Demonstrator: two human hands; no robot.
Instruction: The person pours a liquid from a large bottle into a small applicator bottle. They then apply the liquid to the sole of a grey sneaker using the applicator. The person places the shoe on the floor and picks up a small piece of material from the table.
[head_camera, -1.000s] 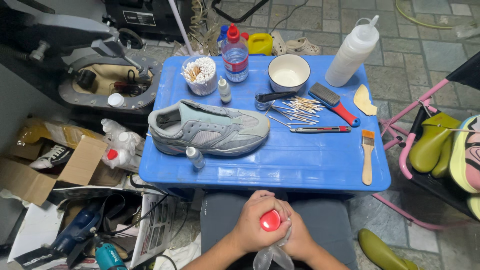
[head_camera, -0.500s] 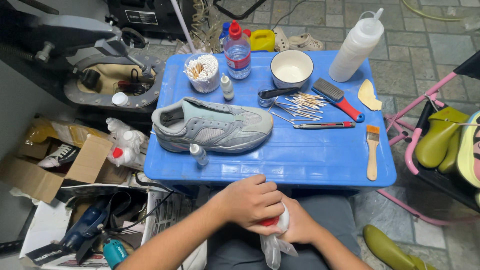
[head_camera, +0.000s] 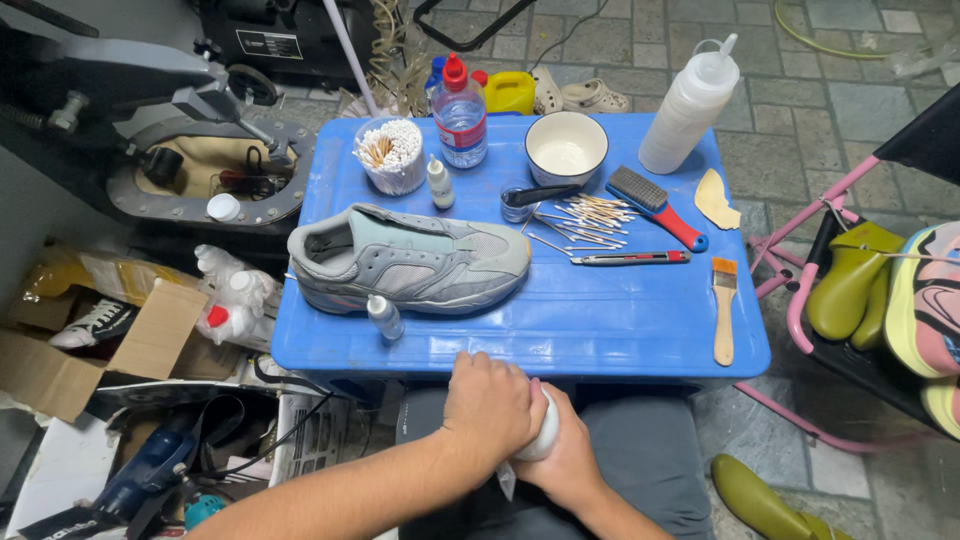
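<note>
Just below the blue table's (head_camera: 520, 345) near edge, over the lap, the left hand (head_camera: 487, 405) clamps the top of a small white bottle (head_camera: 543, 432); the right hand (head_camera: 568, 462) grips its body. Best kept upright, twisted gently.

Head view, single camera: we look steeply down from above the seated person's lap, facing forward across a blue table (head_camera: 620, 330) to the paved floor (head_camera: 800, 110) beyond. Range: close; our left hand (head_camera: 490, 405) and right hand (head_camera: 565, 460) sit at the bottom edge, the table fills the middle. A grey shoe (head_camera: 410, 262) lies left of centre. Boxes (head_camera: 110, 340) show at the left margin. We have no second view to compare.
</note>
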